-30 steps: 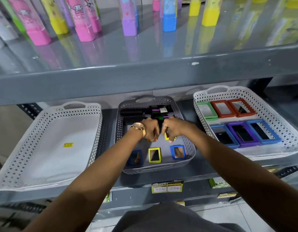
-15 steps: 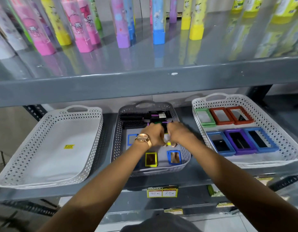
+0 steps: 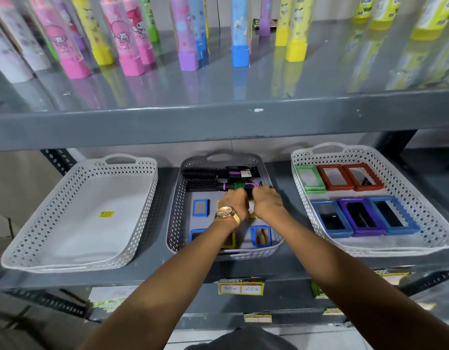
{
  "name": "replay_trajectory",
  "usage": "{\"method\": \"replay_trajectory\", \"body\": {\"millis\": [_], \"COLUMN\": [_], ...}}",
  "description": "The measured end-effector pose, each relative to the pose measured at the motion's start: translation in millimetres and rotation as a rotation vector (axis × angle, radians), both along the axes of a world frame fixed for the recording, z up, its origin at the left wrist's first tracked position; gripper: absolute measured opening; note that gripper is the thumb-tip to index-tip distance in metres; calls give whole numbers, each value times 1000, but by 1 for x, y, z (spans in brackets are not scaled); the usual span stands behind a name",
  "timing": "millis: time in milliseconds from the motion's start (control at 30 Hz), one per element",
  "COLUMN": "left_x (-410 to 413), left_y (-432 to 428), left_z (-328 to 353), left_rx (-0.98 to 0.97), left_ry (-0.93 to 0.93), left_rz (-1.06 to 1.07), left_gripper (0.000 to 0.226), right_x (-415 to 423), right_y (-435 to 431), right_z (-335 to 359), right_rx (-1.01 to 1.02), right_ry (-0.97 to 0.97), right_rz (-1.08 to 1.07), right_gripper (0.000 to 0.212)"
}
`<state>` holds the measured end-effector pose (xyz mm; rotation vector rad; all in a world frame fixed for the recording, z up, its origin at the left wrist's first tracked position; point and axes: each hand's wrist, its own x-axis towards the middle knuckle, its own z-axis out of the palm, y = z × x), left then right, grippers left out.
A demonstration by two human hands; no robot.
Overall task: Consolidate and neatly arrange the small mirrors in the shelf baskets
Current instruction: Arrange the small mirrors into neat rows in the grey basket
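Observation:
Both my hands are inside the grey middle basket (image 3: 175, 210). My left hand (image 3: 234, 200), with a gold watch, and my right hand (image 3: 266, 202) sit side by side with fingers curled down near the black hairbrushes (image 3: 200, 184). Their fingertips are hidden, so what they grip is unclear. Small mirrors lie around them: a blue one (image 3: 200, 207), a second blue one (image 3: 260, 236), a yellow one (image 3: 229, 240), and others partly covered by my arms. The white right basket (image 3: 432, 223) holds larger mirrors in two rows: green (image 3: 309, 178), two red (image 3: 334, 176), then blue (image 3: 329, 218), purple (image 3: 360, 216) and blue (image 3: 392, 214).
A white left basket (image 3: 29, 236) holds only a yellow sticker (image 3: 106, 214). The grey upper shelf edge (image 3: 218, 122) hangs over the baskets and carries several coloured bottles (image 3: 238, 34). Price tags (image 3: 241, 287) are stuck on the front of the lower shelf.
My hands have moved slightly toward the back of the grey basket, near the brush handles. The blue mirror at the back left has come into view. The camera has tilted upward.

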<state>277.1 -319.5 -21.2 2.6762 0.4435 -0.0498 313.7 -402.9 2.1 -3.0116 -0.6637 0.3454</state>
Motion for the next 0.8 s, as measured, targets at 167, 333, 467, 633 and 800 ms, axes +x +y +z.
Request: {"method": "replay_trajectory", "body": {"millis": [167, 333, 467, 633, 800], "left_x": [-6, -28, -38, -36, -32], "left_y": [18, 66, 71, 59, 54], "left_z": [10, 24, 25, 15, 10], "left_rx": [-51, -3, 36, 132, 122], "left_ry": [27, 54, 155, 145, 94], "left_rz": [34, 137, 90, 60, 63], "left_gripper": [19, 28, 41, 53, 44], "right_x": [-3, -3, -14, -18, -20], "right_y": [-4, -2, 19, 31, 36], "right_z": [7, 22, 17, 0, -4], "right_rx": [40, 252, 241, 98, 122], "right_ry": [2, 12, 92, 107, 60], "right_rz": [-14, 76, 134, 126, 118], "right_gripper": [41, 25, 26, 42, 29]}}
